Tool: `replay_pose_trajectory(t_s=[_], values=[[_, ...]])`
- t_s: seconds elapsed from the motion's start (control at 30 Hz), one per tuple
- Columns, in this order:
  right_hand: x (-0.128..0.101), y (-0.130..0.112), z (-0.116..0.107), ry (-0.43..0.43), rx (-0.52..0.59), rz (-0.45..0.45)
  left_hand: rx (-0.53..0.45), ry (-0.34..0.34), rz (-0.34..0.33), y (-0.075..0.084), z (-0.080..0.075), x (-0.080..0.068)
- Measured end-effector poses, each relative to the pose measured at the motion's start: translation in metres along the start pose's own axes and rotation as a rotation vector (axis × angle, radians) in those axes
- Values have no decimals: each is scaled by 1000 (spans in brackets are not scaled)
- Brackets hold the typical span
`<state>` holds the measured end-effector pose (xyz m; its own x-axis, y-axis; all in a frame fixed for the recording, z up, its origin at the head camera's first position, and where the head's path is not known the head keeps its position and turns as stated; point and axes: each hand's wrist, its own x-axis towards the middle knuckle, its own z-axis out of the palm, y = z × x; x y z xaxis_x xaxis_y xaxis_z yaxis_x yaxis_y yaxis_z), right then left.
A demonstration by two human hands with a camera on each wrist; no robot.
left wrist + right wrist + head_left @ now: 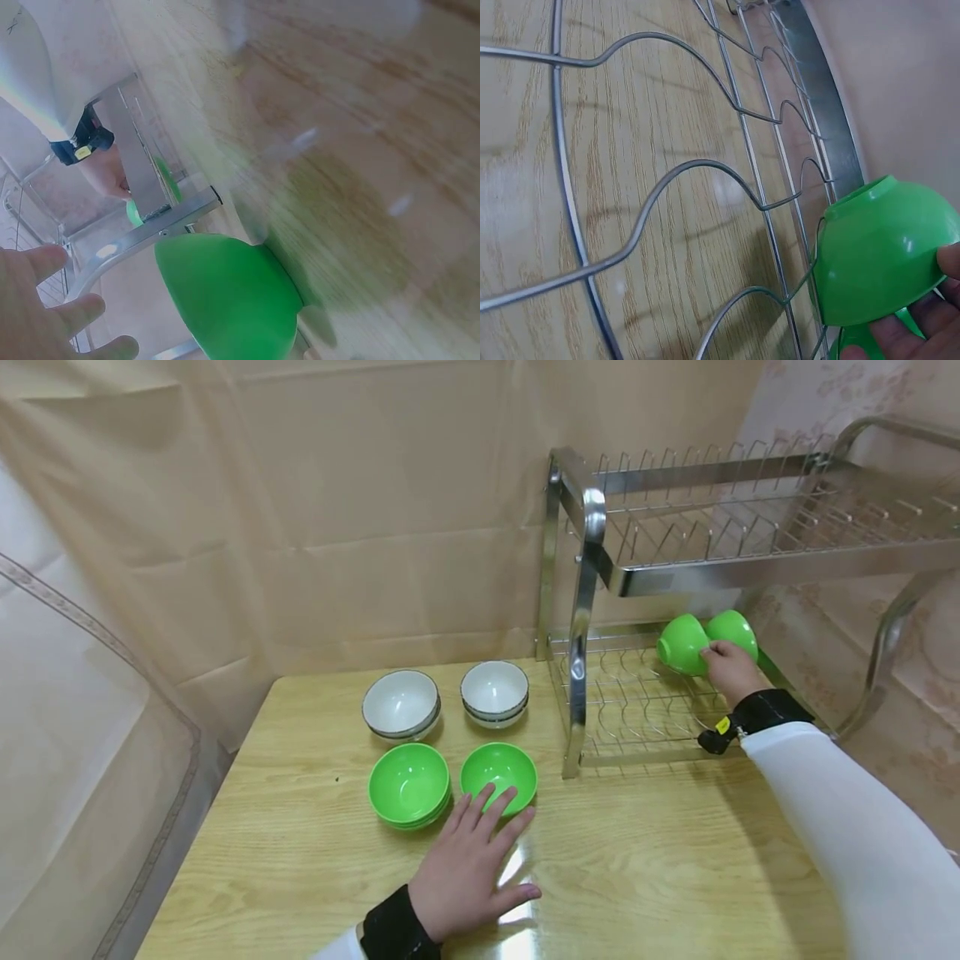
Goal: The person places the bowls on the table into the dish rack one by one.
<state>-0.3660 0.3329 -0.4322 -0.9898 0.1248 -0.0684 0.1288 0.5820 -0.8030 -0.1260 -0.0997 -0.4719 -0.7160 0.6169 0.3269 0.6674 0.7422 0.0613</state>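
Note:
On the lower tier of the metal dish rack [630, 752], my right hand [731, 670] pinches a green bowl [681, 645] tipped on its side. In the right wrist view, thumb and fingers hold this bowl [889, 247] by its rim, against the wires. A second green bowl [733, 628] sits just right of it, partly hidden by the hand. My left hand [467, 877] is spread, its fingertips over the near edge of a green bowl [497, 768] on the table. Whether they touch it I cannot tell. The left wrist view shows that bowl [225, 292] beyond the fingers.
Left of that bowl stands a stack of green bowls [408, 783]. Behind are two stacks of white bowls, one left [401, 702] and one right [495, 687]. The rack's upper tier [750, 568] overhangs the right arm. A beige cloth [375, 527] hangs behind the wooden table [277, 860].

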Motion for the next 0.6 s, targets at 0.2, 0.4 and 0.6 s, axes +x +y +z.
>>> replay_pose_trajectory(t_s=[0.2, 0.4, 0.6], values=[[-7, -1, -6, -28, -29, 14, -8, -4, 5, 1, -3, -3], [-18, -6, -12, -103, -22, 13, -23, -48, -29, 1, -8, -3], [-36, -15, -9, -88, -78, -22, -21, -64, -62, -1, -11, -5]])
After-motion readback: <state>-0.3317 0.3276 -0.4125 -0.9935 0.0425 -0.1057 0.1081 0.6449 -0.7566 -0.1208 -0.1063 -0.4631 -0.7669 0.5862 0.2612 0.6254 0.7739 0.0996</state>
